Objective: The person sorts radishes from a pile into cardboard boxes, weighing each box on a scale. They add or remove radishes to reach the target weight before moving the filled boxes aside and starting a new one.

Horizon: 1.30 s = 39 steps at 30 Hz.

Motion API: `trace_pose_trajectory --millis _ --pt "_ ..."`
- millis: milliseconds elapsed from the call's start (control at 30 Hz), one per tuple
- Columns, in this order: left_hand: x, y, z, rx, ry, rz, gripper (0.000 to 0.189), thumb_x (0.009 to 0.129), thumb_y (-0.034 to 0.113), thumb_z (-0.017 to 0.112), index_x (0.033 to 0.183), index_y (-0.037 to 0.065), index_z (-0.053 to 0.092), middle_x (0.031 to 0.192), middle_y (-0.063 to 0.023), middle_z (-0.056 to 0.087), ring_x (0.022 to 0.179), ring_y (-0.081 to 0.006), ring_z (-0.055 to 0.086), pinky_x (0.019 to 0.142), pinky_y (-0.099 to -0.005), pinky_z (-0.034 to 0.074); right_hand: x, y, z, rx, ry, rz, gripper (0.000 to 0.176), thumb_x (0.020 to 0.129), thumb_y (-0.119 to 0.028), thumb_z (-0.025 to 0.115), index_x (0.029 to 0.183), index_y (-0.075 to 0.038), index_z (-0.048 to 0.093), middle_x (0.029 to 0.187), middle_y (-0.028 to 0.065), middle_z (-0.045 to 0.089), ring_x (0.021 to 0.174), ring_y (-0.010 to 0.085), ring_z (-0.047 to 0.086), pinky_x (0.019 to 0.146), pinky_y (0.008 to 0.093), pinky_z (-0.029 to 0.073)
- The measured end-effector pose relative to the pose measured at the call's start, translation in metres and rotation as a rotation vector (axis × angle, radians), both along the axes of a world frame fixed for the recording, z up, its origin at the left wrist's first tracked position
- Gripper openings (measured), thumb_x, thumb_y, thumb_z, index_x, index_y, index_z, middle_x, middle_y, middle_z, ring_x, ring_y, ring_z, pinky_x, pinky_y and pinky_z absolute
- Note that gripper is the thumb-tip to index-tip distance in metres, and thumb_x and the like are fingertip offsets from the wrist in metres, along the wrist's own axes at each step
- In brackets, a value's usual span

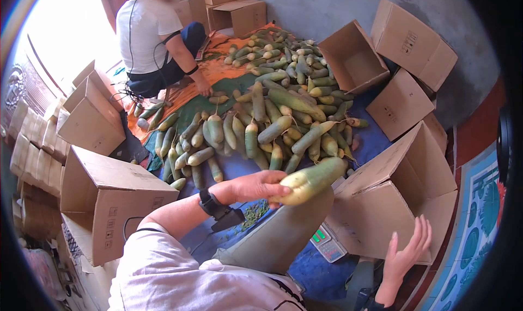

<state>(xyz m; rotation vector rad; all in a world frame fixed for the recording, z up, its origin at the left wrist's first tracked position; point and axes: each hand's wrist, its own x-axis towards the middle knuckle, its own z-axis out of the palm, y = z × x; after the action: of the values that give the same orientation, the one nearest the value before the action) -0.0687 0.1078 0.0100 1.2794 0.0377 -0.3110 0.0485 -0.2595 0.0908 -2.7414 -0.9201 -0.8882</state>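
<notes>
My left hand [256,187] is closed around the pale end of a large green-and-cream radish [316,179], held above my knee. The radish's greener end points to the right. At the lower right, my right hand [407,252] is raised with its fingers apart and nothing in it, in front of an open cardboard box [376,213]. Beside that box, a digital scale [328,242] with a lit green display is partly hidden by my leg. Beyond my left hand lies a large pile of similar radishes [275,128] on blue and orange sheets.
A person [147,38] squats at the upper left, one hand near the pile. Another open box [117,202] stands at my left. More boxes [414,44] lean at the upper right, and others [90,117] stand at the left. Stacked packs [35,142] line the left edge.
</notes>
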Motion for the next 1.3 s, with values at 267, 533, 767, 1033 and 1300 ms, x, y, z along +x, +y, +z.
trace_pose_trajectory --millis 267,533,767,1033,1300 --pt "0.016 -0.08 0.015 -0.156 -0.094 -0.578 0.046 0.091 0.033 0.056 0.12 -0.002 0.044 0.089 -0.0051 0.058 0.062 -0.0086 0.054 0.054 -0.0212 0.044 -0.059 0.028 0.0 -0.188 0.142 0.483 0.067 0.065 -0.028 0.074 0.121 -0.007 0.043 0.125 0.0168 0.047 0.114 0.0372 0.046 0.096 0.0506 0.035" --pt "0.048 -0.103 -0.001 -0.161 -0.185 -0.452 0.047 0.096 0.033 0.048 0.127 -0.002 0.044 0.099 -0.0088 0.06 0.077 -0.0131 0.061 0.076 -0.0286 0.049 -0.065 -0.028 -0.002 0.027 0.231 0.125 0.075 0.054 -0.018 0.079 0.12 -0.001 0.049 0.109 0.0186 0.053 0.101 0.0405 0.05 0.089 0.0477 0.039" --pt "0.06 -0.103 -0.025 -0.098 -0.216 -0.267 0.047 0.095 0.036 0.048 0.124 0.0 0.045 0.105 -0.0077 0.059 0.099 -0.014 0.056 0.088 -0.03 0.044 0.004 -0.088 0.031 0.565 0.111 -0.289 0.05 0.075 -0.008 0.064 0.121 0.001 0.049 0.116 0.0132 0.055 0.108 0.0257 0.052 0.096 0.0361 0.038" --pt "0.067 -0.106 -0.034 -0.142 -0.279 -0.336 0.041 0.096 0.032 0.048 0.119 -0.001 0.048 0.102 -0.0069 0.06 0.097 -0.0133 0.056 0.088 -0.0289 0.045 0.075 -0.113 0.027 0.286 0.293 -0.344 0.027 0.075 -0.01 0.066 0.098 0.002 0.056 0.096 0.0117 0.06 0.092 0.0228 0.054 0.087 0.0322 0.04" --pt "0.069 -0.105 -0.036 -0.204 -0.243 -0.345 0.037 0.096 0.03 0.048 0.118 0.0 0.049 0.1 -0.0066 0.061 0.094 -0.0139 0.058 0.087 -0.0294 0.046 0.104 -0.116 0.016 0.222 0.845 -0.298 0.017 0.075 -0.002 0.061 0.091 0.003 0.059 0.087 0.008 0.06 0.089 0.0181 0.055 0.083 0.0297 0.041"
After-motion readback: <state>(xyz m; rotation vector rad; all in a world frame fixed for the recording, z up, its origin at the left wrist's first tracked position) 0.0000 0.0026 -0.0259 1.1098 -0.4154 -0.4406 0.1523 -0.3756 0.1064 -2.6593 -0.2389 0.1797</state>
